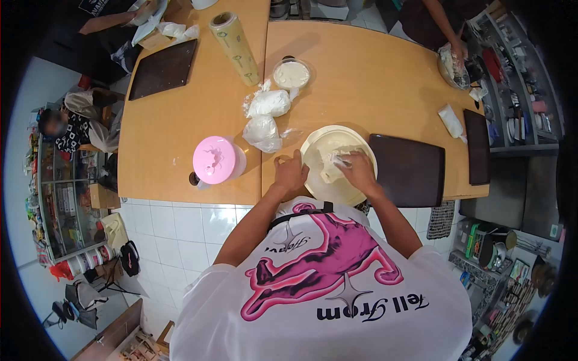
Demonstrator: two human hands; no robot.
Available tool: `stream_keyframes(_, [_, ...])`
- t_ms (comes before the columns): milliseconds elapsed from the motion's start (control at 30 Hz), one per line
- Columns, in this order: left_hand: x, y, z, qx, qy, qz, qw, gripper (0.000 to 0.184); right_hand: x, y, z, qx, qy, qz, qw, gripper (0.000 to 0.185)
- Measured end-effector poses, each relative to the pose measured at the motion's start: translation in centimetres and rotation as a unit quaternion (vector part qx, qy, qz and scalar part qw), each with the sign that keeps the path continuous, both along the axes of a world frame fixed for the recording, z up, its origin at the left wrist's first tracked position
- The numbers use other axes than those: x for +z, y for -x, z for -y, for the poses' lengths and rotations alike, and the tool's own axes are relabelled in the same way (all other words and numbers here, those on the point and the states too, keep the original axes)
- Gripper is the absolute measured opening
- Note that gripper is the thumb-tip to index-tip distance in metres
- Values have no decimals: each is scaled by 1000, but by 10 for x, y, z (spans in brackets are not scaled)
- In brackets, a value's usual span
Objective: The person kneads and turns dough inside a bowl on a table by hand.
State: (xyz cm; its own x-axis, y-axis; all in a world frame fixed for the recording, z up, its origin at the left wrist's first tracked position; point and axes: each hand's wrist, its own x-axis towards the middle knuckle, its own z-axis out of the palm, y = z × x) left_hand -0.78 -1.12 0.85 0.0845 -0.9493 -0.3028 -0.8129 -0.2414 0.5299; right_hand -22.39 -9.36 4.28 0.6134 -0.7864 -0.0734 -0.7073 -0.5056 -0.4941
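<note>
- Cream against cream, at the table's (pixel 180 141) near edge; could tip or skid the bowl (pixel 340 129) by pushing one-sidedly with the right hand (pixel 359 171).
- Could flick dough (pixel 330 173) onto the tray (pixel 409 174) close by; could knock the bag (pixel 261 133) by swinging the left hand (pixel 291 172) outward.
- Apart; left at the rim, right inside with fingertips on dough; cannot tell how tightly closed.
- Lies in the bowl; looks pale, lumpy, uneven, partly hidden.
</note>
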Motion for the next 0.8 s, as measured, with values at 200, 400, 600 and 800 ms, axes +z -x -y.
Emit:
stream_keyframes(200, [0, -1, -1, 9, -13, 9, 1000, 34, 25, -23, -5, -14, -13, -8, 1000, 59])
stream_keyframes(400, [1, -1, 0, 7, -3, 2, 1000, 34, -13, -22, -9, 119, 20, -150, 981, 75])
stream_keyframes(600, [4, 0, 1, -2, -27, 18, 999, 36, -26, -29, -27, 152, 27, -165, 974, 77])
stream_keyframes(800, [33, -3, -6, 8, -6, 27, 1000, 36, -29, -33, -25, 143, 12, -166, 976, 79])
